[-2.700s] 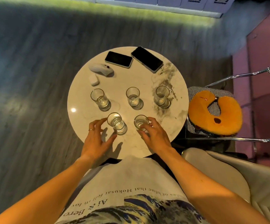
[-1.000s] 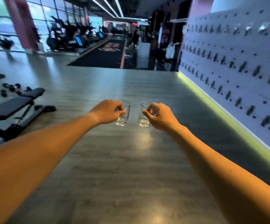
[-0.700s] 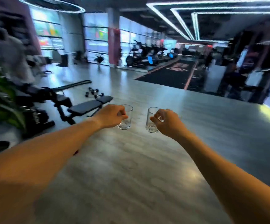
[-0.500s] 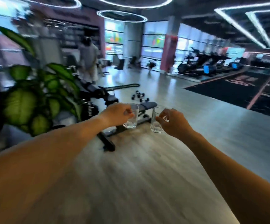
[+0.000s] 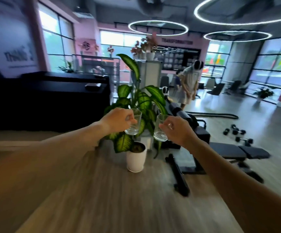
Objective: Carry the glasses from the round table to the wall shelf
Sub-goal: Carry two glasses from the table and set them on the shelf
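Observation:
I hold two clear drinking glasses out in front of me at chest height. My left hand [image 5: 118,121] is shut around one glass [image 5: 134,124], gripping it from the left. My right hand [image 5: 178,130] is shut around the other glass [image 5: 160,132], gripping it from the right. Both glasses are upright and a small gap separates them. The round table and the wall shelf are out of view.
A potted plant in a white pot [image 5: 135,158] stands on the floor just ahead. A black weight bench [image 5: 229,151] and dumbbells [image 5: 237,133] lie to the right. A dark counter [image 5: 49,98] runs along the left. A person [image 5: 188,86] stands further back.
I took both glasses off the round table and turned left through the room; the plant and counter moved from the left edge to straight ahead, the bench to the right.

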Demonstrator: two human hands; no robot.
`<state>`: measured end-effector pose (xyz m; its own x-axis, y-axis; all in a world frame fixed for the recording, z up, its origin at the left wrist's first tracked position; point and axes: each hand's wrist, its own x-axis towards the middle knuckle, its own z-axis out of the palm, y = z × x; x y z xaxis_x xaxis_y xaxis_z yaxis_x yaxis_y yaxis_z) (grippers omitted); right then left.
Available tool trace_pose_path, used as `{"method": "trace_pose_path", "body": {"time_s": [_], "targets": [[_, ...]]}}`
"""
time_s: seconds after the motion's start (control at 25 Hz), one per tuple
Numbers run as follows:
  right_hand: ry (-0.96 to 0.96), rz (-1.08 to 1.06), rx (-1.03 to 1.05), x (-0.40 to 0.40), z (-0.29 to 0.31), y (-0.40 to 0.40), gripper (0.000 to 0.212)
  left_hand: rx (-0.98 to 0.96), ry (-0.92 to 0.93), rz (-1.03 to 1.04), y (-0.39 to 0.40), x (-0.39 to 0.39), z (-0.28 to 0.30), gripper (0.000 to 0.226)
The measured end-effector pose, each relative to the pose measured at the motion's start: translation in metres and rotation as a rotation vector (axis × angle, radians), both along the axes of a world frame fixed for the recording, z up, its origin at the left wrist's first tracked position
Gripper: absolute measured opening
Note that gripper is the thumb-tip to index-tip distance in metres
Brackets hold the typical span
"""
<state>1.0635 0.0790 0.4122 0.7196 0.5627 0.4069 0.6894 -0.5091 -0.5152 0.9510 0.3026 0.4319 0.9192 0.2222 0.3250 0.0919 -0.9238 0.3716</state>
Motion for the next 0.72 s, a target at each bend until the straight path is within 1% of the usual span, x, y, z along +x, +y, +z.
{"method": "trace_pose_path", "body": {"time_s": [0.2, 0.32, 0.4, 0.56, 0.72], "targets": [[0.024, 0.205, 0.018, 0.076, 0.004, 0.13, 0.014, -0.003, -0.009, 0.191, 0.107, 0.04, 0.003, 0.018], [0.029, 0.312, 0.029, 0.124, 0.009, 0.199, 0.017, 0.003, -0.028, 0.27, 0.163, 0.076, 0.0, 0.017], [0.011, 0.366, 0.042, 0.163, 0.013, 0.249, 0.02, 0.005, -0.039, 0.337, 0.201, 0.106, 0.0, 0.016], [0.006, 0.46, 0.028, 0.227, 0.024, 0.343, 0.013, -0.008, -0.067, 0.44, 0.268, 0.154, 0.007, 0.016], [-0.002, 0.547, 0.022, 0.275, 0.03, 0.441, 0.015, -0.035, -0.058, 0.536, 0.344, 0.192, 0.009, 0.017]]}}
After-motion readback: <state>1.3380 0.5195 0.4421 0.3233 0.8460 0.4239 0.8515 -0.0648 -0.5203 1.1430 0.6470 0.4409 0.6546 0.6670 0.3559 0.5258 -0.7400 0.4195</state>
